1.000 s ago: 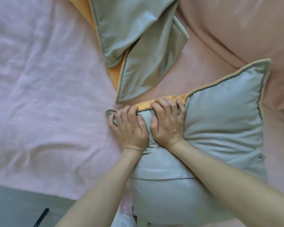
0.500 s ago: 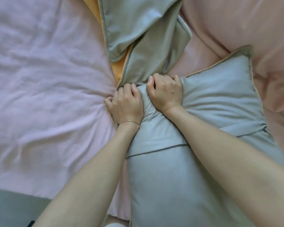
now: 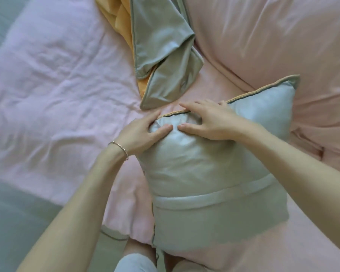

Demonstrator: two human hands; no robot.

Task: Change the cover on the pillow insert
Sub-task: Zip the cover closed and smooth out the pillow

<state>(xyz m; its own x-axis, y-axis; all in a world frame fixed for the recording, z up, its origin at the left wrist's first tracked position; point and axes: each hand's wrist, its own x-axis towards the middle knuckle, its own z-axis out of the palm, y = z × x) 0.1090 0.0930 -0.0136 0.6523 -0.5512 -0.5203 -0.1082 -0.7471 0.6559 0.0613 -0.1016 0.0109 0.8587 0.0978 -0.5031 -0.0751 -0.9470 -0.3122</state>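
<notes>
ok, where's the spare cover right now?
Head view, top centre: the spare cover lies crumpled on the pink bedding, just beyond the pillow.

Pillow on bed (cover behind)

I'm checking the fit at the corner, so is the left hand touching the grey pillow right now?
Touching. In the head view, the left hand lies spread on the far left corner of the grey pillow, its thumb pressed flat into the fabric.

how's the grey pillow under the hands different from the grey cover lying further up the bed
The pillow is plump and stuffed; the loose cover lies flat, empty and folded. Both hands, left hand and right hand, rest on the pillow; the cover is untouched. Both are shiny grey with orange backing.
</notes>
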